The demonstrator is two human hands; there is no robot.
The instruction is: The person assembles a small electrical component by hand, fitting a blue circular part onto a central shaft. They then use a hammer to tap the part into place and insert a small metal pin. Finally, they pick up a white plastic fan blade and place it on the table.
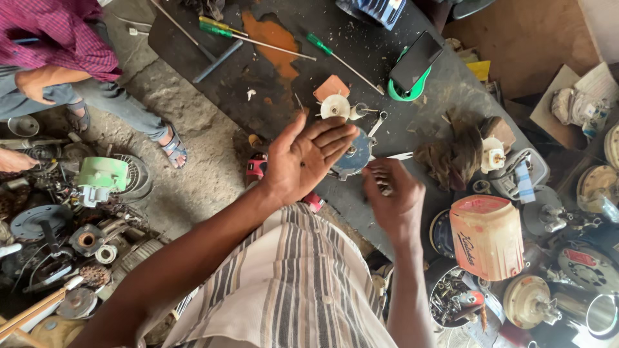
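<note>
Fingers of left hand spread flat, right hand fingers curled, grey round motor housing beneath.

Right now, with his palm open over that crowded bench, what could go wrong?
1. The left hand lies open, palm up, seemingly with tiny dark bits on it; a tilt could drop them among the clutter on the dark bench.
2. The right hand pinches a thin metal piece beside the round motor housing; it might slip or prick a finger.
3. The green-handled screwdriver lies loose nearby and could roll when bumped.
</note>
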